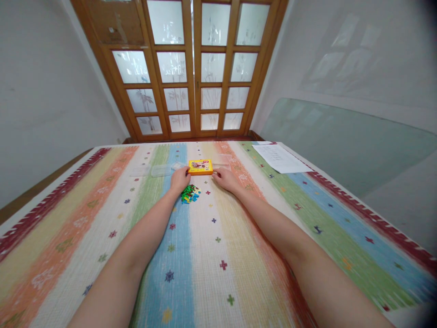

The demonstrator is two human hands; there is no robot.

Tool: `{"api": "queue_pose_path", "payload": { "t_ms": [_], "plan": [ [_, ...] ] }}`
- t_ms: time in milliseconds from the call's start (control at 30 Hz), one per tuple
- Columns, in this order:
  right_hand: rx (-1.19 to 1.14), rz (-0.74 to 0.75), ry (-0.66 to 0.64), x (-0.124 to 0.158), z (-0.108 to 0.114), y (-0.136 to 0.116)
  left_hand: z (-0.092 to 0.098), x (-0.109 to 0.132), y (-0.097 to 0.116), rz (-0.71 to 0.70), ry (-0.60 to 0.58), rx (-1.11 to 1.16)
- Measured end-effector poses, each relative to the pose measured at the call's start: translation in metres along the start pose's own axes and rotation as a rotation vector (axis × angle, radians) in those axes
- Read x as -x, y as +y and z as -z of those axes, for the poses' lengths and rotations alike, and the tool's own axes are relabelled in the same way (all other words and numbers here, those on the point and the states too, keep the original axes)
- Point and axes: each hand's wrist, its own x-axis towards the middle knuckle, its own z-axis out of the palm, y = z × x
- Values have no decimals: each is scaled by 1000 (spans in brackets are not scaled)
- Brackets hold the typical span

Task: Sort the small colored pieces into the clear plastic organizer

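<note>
Yellow box (200, 167), one: being held at twelve o'clock, left hand (180, 178) clamping its nine-o'clock end, right hand (225, 178) its three-o'clock end; small coloured pieces (191, 194) lying toward seven on the counter (208, 264).

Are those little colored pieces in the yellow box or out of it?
Out: the colored pieces lie heaped on the striped tablecloth, nearer the camera than the yellow box. Whether more are inside, I cannot tell.

Yellow box (200, 166) with printed picture, green, blue, yellow and dark-red pieces (191, 194) towards seven o'clock from it, white paper (280, 157) at three o'clock, cloth (205, 255) striped maroon, orange, green, blue and cream with small crosses, brown door (190, 82) at twelve o'clock, pale plant-patterned panes (213, 64)
</note>
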Motion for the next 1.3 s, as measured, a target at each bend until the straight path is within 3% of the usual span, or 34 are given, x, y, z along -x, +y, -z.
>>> {"api": "queue_pose_path", "payload": {
  "t_ms": [500,733,967,1133,1300],
  "plan": [
    [-28,45,10,-2,-2,6,10,2,4,119,64,103],
    [3,-36,32,1,-1,-3,11,2,9,31,88,114],
    [92,40,2,9,6,-12,8,0,13,-41,76,271],
    [97,81,-20,6,5,-7,7,-7,13,-70,145,406],
    [108,95,-38,5,5,-7,8,-12,9,-114,157,324]
  ]
}}
